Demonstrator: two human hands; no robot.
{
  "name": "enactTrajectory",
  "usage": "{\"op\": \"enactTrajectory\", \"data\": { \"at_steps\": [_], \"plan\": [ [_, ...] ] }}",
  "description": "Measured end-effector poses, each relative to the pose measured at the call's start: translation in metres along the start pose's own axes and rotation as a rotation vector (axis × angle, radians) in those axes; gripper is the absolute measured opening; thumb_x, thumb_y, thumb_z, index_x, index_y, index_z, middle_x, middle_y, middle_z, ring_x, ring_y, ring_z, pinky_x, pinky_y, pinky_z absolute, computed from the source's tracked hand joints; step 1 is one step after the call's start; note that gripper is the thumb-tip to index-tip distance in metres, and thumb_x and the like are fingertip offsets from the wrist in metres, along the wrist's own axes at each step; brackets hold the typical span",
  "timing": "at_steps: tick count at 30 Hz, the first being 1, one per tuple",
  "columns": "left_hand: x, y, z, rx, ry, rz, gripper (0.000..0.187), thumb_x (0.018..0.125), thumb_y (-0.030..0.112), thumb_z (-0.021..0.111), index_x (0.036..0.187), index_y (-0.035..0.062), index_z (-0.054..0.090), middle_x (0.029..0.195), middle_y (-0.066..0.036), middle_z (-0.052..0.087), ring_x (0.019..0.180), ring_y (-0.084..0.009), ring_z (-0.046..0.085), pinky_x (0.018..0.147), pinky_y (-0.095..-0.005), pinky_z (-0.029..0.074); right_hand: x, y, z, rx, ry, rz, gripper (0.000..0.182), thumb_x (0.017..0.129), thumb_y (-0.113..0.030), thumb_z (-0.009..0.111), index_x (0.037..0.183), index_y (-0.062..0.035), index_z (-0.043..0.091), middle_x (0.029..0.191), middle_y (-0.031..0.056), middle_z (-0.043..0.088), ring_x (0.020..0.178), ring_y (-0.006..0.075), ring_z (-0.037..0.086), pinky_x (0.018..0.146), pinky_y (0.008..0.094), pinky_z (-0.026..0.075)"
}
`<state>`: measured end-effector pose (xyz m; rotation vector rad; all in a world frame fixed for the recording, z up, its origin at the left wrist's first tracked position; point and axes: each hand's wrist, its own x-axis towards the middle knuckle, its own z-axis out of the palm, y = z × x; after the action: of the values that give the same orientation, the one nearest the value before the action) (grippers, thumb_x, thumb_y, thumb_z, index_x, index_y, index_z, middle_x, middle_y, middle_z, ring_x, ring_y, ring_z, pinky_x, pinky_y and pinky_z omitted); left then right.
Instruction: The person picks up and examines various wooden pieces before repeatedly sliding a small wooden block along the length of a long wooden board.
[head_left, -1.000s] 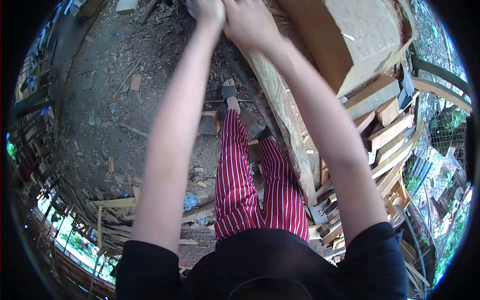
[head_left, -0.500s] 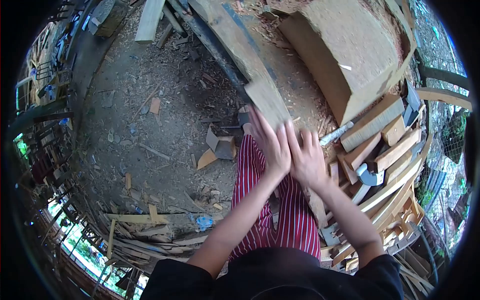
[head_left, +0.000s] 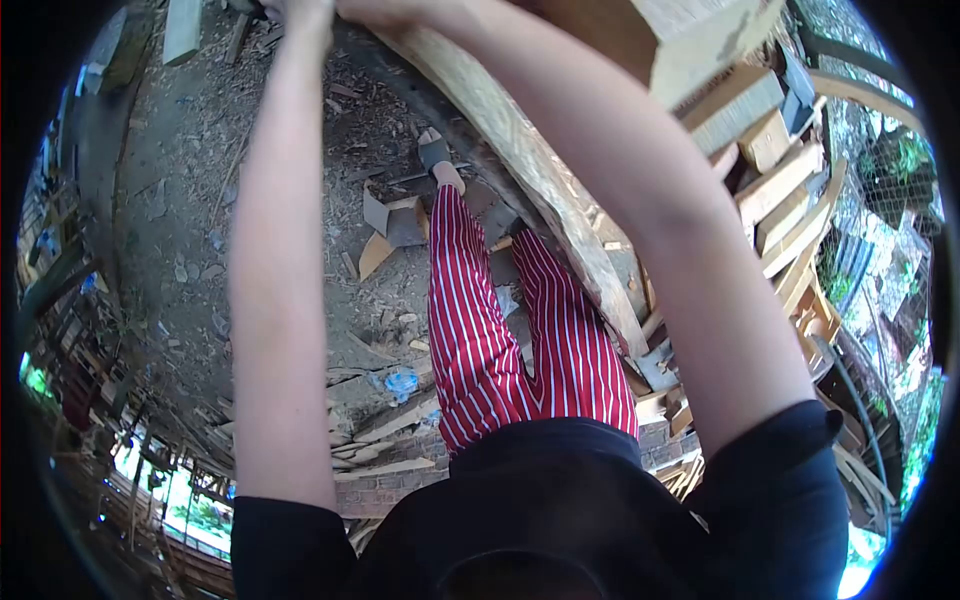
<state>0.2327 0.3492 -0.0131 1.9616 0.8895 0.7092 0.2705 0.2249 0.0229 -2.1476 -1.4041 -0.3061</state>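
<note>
Both arms reach far forward to the top edge of the view. My left hand (head_left: 303,10) is blurred and partly cut off by the frame, and its fingers cannot be made out. Just right of it, my right hand (head_left: 385,10) is near the upper end of a long rough plank (head_left: 500,122); its fingers are also hidden. The plank slants from the top down past my right leg. What either hand holds, if anything, is not visible.
A large wooden block (head_left: 690,40) stands at upper right, with stacked wood pieces (head_left: 768,190) below it. Wood offcuts (head_left: 392,222) and chips lie on the ground. A blue crumpled item (head_left: 401,383) is near my left leg.
Both hands have moved forward and left, from the middle of the plank to the top edge. The small flat board under them is out of sight, and the view has shifted.
</note>
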Motion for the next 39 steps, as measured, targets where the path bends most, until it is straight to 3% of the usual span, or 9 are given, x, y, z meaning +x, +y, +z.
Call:
{"op": "enactTrajectory", "data": {
  "at_steps": [2,3,4,12,19,21,27,31,39],
  "plan": [
    [-0.075,-0.018,0.012,0.011,0.060,0.193,0.065,0.102,0.042,0.039,0.150,0.0014,0.026,0.154,-0.023,0.028,0.140,-0.0387,0.030,0.115,-0.0431,0.024,-0.064,-0.022,-0.054,0.131,-0.122,0.195,0.057,0.084,-0.015,0.050,0.138,0.0013,0.041,0.125,0.0268,0.049,0.109,0.0421,0.048,0.097,0.0446,0.043],
    [-0.126,0.044,-0.008,-0.283,-0.219,0.137,0.067,0.104,0.036,0.036,0.152,-0.0020,0.009,0.153,-0.030,0.018,0.144,-0.0394,0.019,0.116,-0.0487,0.019,-0.100,-0.034,-0.069,0.072,-0.063,0.197,0.063,0.081,-0.019,0.059,0.140,-0.0093,0.042,0.118,0.0209,0.053,0.105,0.0380,0.054,0.087,0.0441,0.051],
    [-0.172,0.041,-0.006,-0.197,-0.193,0.108,0.069,0.104,0.036,0.035,0.152,-0.0045,0.006,0.156,-0.030,0.010,0.145,-0.0429,0.010,0.116,-0.0535,0.010,-0.133,-0.047,-0.097,0.103,-0.173,0.265,0.063,0.081,-0.018,0.059,0.140,-0.0096,0.043,0.115,0.0198,0.054,0.105,0.0370,0.053,0.088,0.0448,0.050],
    [-0.482,0.119,-0.033,-0.023,-0.268,-0.319,0.072,0.104,0.036,0.031,0.151,-0.0051,-0.005,0.153,-0.033,0.010,0.141,-0.0457,0.016,0.114,-0.0520,0.016,-0.369,-0.113,-0.230,0.124,-0.560,0.256,0.071,0.079,-0.021,0.061,0.146,-0.0179,0.041,0.115,0.0173,0.051,0.099,0.0321,0.049,0.086,0.0389,0.045],
    [-0.340,0.079,-0.009,0.013,-0.211,0.163,0.067,0.104,0.034,0.037,0.151,-0.0034,0.010,0.152,-0.032,0.018,0.139,-0.0458,0.022,0.115,-0.0489,0.017,-0.284,-0.084,-0.169,0.054,-0.229,0.318,0.065,0.080,-0.017,0.061,0.141,-0.0115,0.042,0.108,0.0197,0.054,0.102,0.0359,0.054,0.085,0.0430,0.051],
    [-0.351,0.080,-0.012,0.025,-0.210,0.133,0.067,0.104,0.033,0.038,0.152,-0.0031,0.009,0.152,-0.032,0.020,0.139,-0.0460,0.022,0.114,-0.0491,0.018,-0.273,-0.077,-0.160,0.104,-0.074,0.307,0.067,0.079,-0.016,0.061,0.143,-0.0111,0.041,0.107,0.0195,0.054,0.101,0.0356,0.053,0.084,0.0420,0.050],
    [-0.502,0.131,-0.026,0.148,-0.330,-0.006,0.070,0.101,0.034,0.036,0.152,-0.0048,0.007,0.156,-0.031,0.013,0.146,-0.0435,0.012,0.117,-0.0574,0.008,-0.416,-0.150,-0.246,-0.050,-0.497,0.471,0.069,0.080,-0.019,0.057,0.147,-0.0123,0.039,0.136,0.0188,0.046,0.107,0.0354,0.048,0.094,0.0443,0.041],
    [-0.585,0.137,-0.043,0.092,-0.417,-0.157,0.073,0.098,0.032,0.040,0.151,-0.0060,0.008,0.155,-0.029,0.014,0.145,-0.0446,0.012,0.116,-0.0593,0.008,-0.479,-0.176,-0.276,-0.043,-0.615,0.511,0.063,0.083,-0.019,0.057,0.144,-0.0105,0.043,0.128,0.0229,0.047,0.108,0.0377,0.047,0.090,0.0458,0.041],
    [-0.421,0.108,-0.023,0.126,-0.182,-0.036,0.069,0.102,0.035,0.034,0.153,-0.0019,0.005,0.160,-0.023,0.008,0.147,-0.0417,0.009,0.115,-0.0614,0.005,-0.329,-0.117,-0.210,-0.033,-0.602,0.376,0.067,0.085,-0.019,0.052,0.149,-0.0112,0.035,0.117,0.0186,0.050,0.104,0.0330,0.049,0.089,0.0422,0.042]
  ]
}}
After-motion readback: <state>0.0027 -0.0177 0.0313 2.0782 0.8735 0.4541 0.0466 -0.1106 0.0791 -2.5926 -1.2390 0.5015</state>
